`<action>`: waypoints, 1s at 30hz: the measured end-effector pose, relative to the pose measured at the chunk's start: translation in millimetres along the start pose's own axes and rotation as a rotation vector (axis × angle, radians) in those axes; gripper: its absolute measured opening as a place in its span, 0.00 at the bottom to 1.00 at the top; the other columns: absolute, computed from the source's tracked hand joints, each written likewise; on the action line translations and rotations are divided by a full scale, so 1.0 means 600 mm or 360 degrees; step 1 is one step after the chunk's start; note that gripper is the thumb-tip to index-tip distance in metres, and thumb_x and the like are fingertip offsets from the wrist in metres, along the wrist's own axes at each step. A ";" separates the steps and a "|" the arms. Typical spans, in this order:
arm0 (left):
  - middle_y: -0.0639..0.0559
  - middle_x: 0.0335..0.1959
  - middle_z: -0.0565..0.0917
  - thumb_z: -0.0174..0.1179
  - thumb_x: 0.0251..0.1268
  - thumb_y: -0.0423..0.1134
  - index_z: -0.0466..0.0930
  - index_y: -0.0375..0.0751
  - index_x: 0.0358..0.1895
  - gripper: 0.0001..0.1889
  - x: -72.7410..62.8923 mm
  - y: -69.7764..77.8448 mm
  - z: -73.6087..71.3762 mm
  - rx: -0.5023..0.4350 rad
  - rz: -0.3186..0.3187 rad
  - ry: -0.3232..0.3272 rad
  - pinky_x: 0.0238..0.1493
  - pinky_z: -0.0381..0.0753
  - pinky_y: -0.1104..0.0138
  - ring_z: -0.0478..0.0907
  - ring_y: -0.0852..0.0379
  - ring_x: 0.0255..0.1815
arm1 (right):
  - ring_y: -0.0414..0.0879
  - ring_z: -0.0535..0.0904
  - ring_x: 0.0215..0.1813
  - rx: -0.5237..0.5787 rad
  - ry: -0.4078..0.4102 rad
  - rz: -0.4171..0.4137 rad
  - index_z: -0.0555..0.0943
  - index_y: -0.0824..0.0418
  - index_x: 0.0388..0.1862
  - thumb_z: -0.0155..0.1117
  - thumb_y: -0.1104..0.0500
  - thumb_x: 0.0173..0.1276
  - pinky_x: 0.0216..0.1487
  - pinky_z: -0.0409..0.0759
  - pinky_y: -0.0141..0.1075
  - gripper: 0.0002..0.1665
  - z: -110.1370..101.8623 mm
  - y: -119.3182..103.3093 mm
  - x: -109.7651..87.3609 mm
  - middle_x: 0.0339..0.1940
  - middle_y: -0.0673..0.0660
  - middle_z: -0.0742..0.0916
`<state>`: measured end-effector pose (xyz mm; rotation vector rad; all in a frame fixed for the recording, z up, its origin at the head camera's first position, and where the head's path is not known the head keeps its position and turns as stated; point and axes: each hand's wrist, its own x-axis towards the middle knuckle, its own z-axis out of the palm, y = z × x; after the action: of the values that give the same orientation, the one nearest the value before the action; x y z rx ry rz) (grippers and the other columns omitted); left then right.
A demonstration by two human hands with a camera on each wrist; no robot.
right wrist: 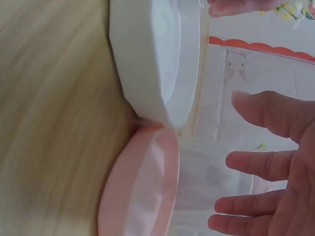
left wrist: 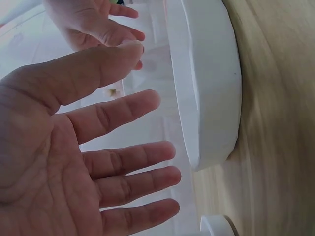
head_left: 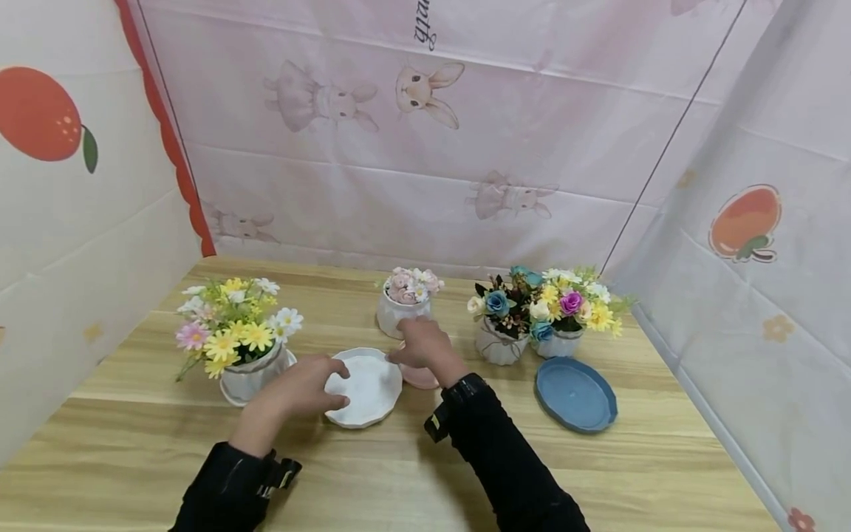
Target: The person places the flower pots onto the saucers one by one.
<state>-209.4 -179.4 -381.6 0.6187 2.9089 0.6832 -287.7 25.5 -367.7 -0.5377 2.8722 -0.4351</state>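
Note:
A white scalloped saucer [head_left: 366, 391] lies on the wooden table between the two hands. At its left rim is my left hand [head_left: 299, 388], its fingers spread and holding nothing; the left wrist view shows the palm facing the saucer's white wall [left wrist: 216, 83]. My right hand [head_left: 427, 346] hovers over the saucer's right edge, and in the right wrist view its fingers [right wrist: 263, 164] are apart and grip nothing. Beneath that hand a pink saucer [head_left: 420, 378], partly hidden by it, sits against the white one. Just behind stands a white pot of pink flowers [head_left: 397, 314].
On the left, a white pot [head_left: 253, 378] of yellow and white flowers stands on a white saucer. At right are a pot of blue roses [head_left: 500, 346], a pot of mixed flowers [head_left: 561, 343] and a blue saucer [head_left: 576, 395]. Printed cloth walls [head_left: 372, 148] enclose the table.

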 end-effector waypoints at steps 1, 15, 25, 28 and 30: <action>0.44 0.41 0.79 0.67 0.52 0.40 0.80 0.36 0.43 0.16 0.002 0.000 0.000 0.0017 -0.0011 0.0005 0.46 0.73 0.54 0.75 0.45 0.45 | 0.54 0.72 0.53 0.0003 0.0003 0.0004 0.74 0.61 0.58 0.69 0.48 0.57 0.46 0.74 0.46 0.33 -0.001 0.002 0.001 0.50 0.56 0.79; 0.38 0.42 0.76 0.64 0.53 0.33 0.78 0.32 0.46 0.16 0.023 0.003 -0.004 0.0137 -0.0246 -0.0005 0.44 0.75 0.53 0.74 0.42 0.45 | 0.56 0.71 0.56 0.0209 0.0084 0.0120 0.69 0.65 0.60 0.70 0.51 0.55 0.55 0.70 0.46 0.37 -0.015 0.042 0.022 0.53 0.63 0.78; 0.35 0.42 0.79 0.59 0.49 0.22 0.77 0.28 0.47 0.18 0.034 -0.001 0.001 0.0163 -0.0329 -0.0005 0.41 0.77 0.54 0.76 0.41 0.43 | 0.57 0.72 0.57 0.0486 0.0184 0.0164 0.58 0.72 0.67 0.70 0.56 0.54 0.57 0.70 0.45 0.48 -0.013 0.059 0.042 0.58 0.68 0.74; 0.37 0.39 0.79 0.58 0.49 0.21 0.76 0.28 0.46 0.17 0.037 -0.005 0.003 0.0162 -0.0361 -0.0013 0.35 0.77 0.58 0.76 0.46 0.38 | 0.56 0.70 0.59 0.0654 0.0235 0.0176 0.55 0.69 0.69 0.69 0.56 0.55 0.58 0.69 0.44 0.49 -0.007 0.069 0.053 0.60 0.68 0.73; 0.39 0.35 0.79 0.57 0.50 0.21 0.76 0.29 0.43 0.14 0.037 -0.008 0.003 0.0177 -0.0373 -0.0017 0.31 0.76 0.60 0.75 0.48 0.34 | 0.57 0.69 0.61 0.0739 0.0282 0.0179 0.54 0.68 0.70 0.69 0.55 0.56 0.59 0.68 0.45 0.49 -0.003 0.074 0.062 0.62 0.68 0.72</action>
<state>-231.2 -173.9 -385.1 0.2818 2.9587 0.4908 -336.7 51.3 -384.5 -0.2646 2.7965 -1.1379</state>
